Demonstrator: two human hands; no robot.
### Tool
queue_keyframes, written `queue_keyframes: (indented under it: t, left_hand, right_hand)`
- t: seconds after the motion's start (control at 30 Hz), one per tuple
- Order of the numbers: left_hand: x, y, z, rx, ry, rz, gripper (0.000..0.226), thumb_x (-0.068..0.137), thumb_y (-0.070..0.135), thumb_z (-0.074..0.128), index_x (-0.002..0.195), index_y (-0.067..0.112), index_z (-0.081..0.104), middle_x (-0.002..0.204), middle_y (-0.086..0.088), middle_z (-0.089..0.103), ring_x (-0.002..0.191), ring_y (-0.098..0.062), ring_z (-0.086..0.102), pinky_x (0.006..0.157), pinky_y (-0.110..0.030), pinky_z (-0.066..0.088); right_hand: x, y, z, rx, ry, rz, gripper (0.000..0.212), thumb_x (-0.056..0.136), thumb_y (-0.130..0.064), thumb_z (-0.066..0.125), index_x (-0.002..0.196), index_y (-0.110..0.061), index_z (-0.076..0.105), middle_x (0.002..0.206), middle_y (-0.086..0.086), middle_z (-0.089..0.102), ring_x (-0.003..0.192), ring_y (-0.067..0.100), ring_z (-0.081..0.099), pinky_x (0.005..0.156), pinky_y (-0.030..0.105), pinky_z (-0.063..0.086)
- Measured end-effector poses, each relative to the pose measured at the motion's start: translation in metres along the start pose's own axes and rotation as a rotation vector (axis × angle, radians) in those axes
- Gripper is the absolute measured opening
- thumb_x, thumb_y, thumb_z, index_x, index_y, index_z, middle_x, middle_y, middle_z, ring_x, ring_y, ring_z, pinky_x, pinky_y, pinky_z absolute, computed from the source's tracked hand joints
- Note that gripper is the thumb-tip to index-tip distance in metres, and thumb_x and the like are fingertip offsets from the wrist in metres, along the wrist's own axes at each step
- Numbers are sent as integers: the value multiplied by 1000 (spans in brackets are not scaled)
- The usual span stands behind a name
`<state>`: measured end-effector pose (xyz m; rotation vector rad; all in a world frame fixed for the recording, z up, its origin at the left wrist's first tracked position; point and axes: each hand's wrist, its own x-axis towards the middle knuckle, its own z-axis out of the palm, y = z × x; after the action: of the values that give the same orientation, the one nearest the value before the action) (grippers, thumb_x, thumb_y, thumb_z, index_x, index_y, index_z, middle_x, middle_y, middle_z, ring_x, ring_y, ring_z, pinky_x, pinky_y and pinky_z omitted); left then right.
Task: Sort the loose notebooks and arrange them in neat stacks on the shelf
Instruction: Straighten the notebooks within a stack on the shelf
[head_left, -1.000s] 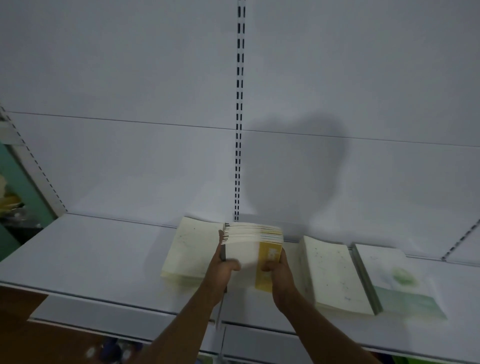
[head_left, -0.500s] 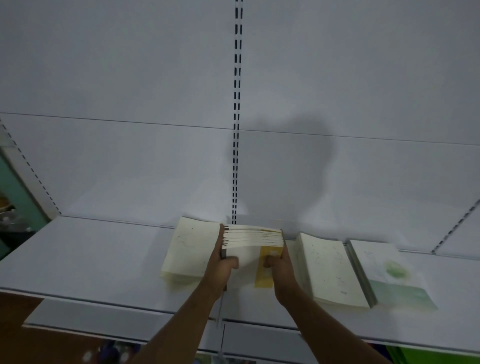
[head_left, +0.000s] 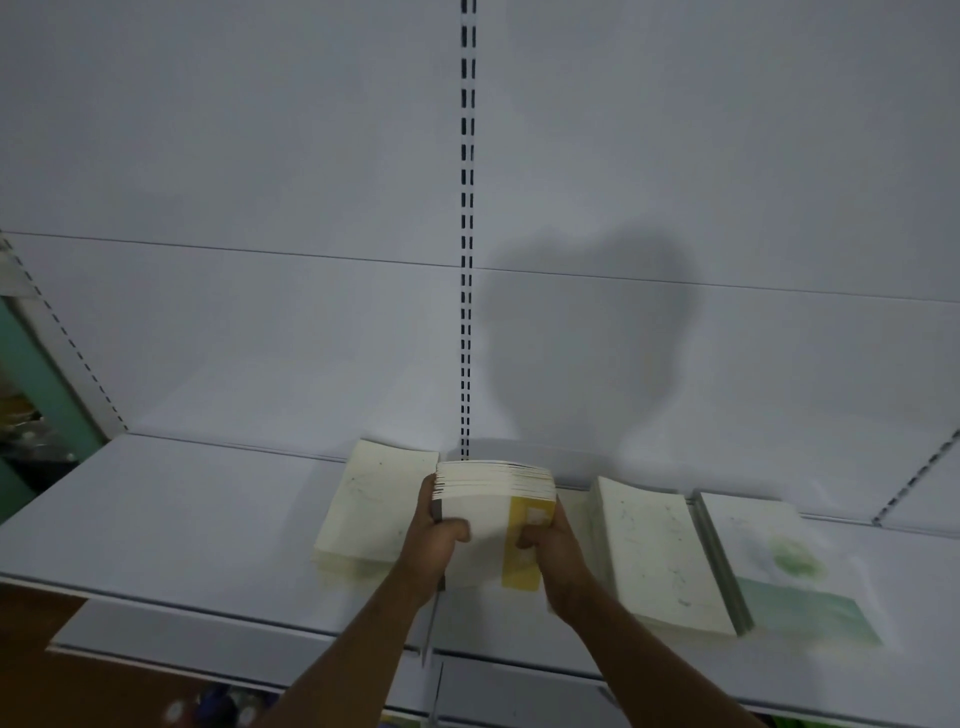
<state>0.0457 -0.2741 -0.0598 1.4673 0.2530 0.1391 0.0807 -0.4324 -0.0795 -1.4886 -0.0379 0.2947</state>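
Both hands hold a thick bundle of notebooks (head_left: 493, 488) upright over the middle of the white shelf (head_left: 156, 519); its front cover is cream with a yellow strip. My left hand (head_left: 441, 540) grips the bundle's left edge, my right hand (head_left: 545, 540) its right edge. A cream stack (head_left: 374, 504) lies flat on the shelf just left of the hands. To the right lie another cream stack (head_left: 654, 551) and a stack with a green and white cover (head_left: 779, 566).
The white back panel (head_left: 260, 156) has a slotted upright (head_left: 467, 208) in its middle. A lower shelf's front edge (head_left: 208, 644) juts out below. Green shelving with dim goods (head_left: 26, 415) stands at the far left.
The hands keep their grip on the bundle, which has stayed over the same spot and has barely shifted against the stacks. The camera has tilted slightly.
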Motion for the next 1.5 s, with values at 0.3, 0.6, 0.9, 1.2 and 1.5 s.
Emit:
queue_keyframes:
  t: [0.3,0.6,0.9,1.2,1.5]
  left_hand:
    - [2,0,-3,5,4,-16,70,48,2,61,112,30,54,110,2,64,105,-18,59,73,-27,53]
    - [-9,-25,-12,122,28,-9,70,70,-19,50,127,22,49,112,1,64,97,-15,62,68,-24,53]
    - [-3,-27,-17,185,51,-27,57,84,-13,52,135,11,44,117,-7,63,101,-19,61,73,-18,53]
    - [24,-10,-1,513,94,-223,37,97,21,50,130,7,42,124,-14,55,105,-25,55,91,-36,48]
    - [28,-21,15,869,57,-330,56,99,17,43,144,-3,18,144,-19,40,130,-29,45,103,-30,39]
  right_hand:
    - [4,-4,2,-13,49,50,60,55,-10,53,111,-30,54,105,1,64,97,21,60,70,32,48]
    - [-9,10,-6,-162,-22,39,40,88,2,47,115,-28,46,112,2,58,103,18,58,74,26,49]
    - [-7,3,-14,-264,8,-72,26,92,-5,57,110,-23,60,101,-8,68,92,4,65,65,14,52]
    - [24,2,-13,-298,177,303,35,93,-28,59,104,5,65,98,14,68,83,24,63,77,37,54]
    - [36,14,-11,-580,122,345,44,92,-30,59,114,7,62,113,21,65,105,34,63,94,46,50]
